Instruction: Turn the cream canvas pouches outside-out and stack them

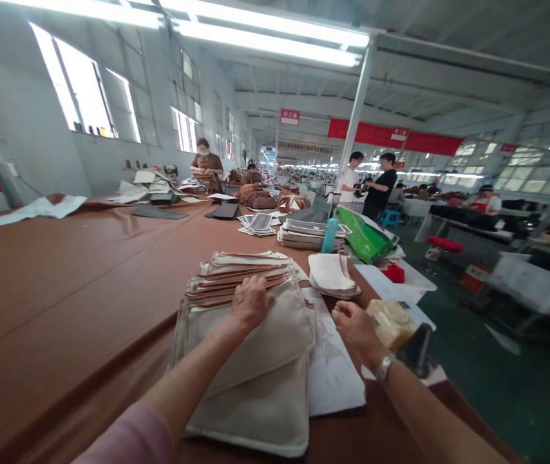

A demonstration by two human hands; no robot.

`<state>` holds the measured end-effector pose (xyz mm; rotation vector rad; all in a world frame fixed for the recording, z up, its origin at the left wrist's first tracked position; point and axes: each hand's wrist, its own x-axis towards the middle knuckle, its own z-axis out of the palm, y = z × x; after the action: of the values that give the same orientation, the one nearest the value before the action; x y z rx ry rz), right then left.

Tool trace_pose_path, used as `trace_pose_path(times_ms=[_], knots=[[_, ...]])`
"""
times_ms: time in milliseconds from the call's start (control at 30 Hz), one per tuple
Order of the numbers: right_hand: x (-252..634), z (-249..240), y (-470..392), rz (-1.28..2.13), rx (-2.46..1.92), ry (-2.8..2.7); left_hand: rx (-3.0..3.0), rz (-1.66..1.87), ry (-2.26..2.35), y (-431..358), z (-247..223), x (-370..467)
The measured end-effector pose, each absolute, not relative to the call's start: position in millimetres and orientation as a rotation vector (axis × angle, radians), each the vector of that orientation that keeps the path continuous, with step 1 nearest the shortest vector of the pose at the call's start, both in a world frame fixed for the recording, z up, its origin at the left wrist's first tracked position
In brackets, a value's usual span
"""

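Observation:
My left hand [252, 303] lies on a stack of beige-grey fabric panels [250, 406] with brown edging. Its fingers bend over the brown upper edge of the top panel [265, 328], which sits askew on the larger panel below. What lies under the fingertips is hidden. To the right, my right hand [358, 327] is raised with its fingers curled together in a pinch; anything between them is too small to see. It is just below a small pile of white panels [331, 274] and left of a yellowish block [391, 324]. A white sheet [330, 367] sticks out from under the stack.
Brown sheeting [86, 290] covers the table. A dark pointed object [417, 348] stands near the right edge. Farther back are a turquoise bottle [330, 236], stacked panels [304, 233] and a green bag [369, 235]. A person [206, 161] works at the far end.

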<state>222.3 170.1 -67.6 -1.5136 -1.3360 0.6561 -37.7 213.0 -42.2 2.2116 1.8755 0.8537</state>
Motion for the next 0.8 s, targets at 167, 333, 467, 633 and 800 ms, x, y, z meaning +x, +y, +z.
trace_pose_path(times_ms=[167, 333, 467, 633, 800], knots=[[181.3, -93.3, 103.9, 0.618, -1.334, -1.608, 2.039, 0.883, 1.717, 202.4, -31.3, -32.9], [125.3, -98.2, 72.8, 0.558, -0.988, -2.26, 1.829, 0.861, 1.477, 183.3, 9.8, -59.5], [104.7, -98.1, 80.9, 0.559, -0.932, -2.434, 1.79, 0.764, 1.384, 167.4, 46.9, -93.9], [111.1, -53.8, 54.9, 0.87, -0.609, -2.614, 1.763, 0.713, 1.343, 148.5, 50.3, -121.9], [120.9, 24.7, 63.4, 0.605, -0.863, -2.074, 1.743, 0.792, 1.288, 139.2, 24.8, -117.3]])
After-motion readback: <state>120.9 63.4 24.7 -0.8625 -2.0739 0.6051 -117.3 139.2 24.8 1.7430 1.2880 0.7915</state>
